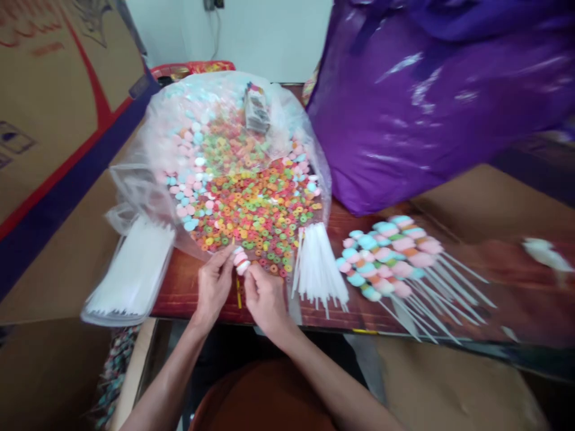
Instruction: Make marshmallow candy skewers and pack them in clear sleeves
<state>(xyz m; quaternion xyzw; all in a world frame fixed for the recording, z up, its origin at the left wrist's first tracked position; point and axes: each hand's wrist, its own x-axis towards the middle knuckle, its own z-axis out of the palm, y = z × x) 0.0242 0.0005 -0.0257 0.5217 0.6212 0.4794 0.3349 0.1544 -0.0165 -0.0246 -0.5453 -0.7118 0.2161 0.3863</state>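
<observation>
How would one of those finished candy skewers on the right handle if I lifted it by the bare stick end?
Probably top-heavy: on the finished skewers all the candies crowd one end, so that end would likely droop. The sticks look thin, so may flex. Candies seem only threaded on, so could slide if tipped.

candy stack (241, 261): about three puffy rounds, pink and white, pressed into one short, tilted column.
hold: i have it pinched between the fingers of my left hand (214, 286) and my right hand (265, 296).
place: just over the near edge of the tabletop (188, 294).
yellow sliver (238, 294): thin, running down from under the stack between my hands; too blurred for me to identify.
</observation>
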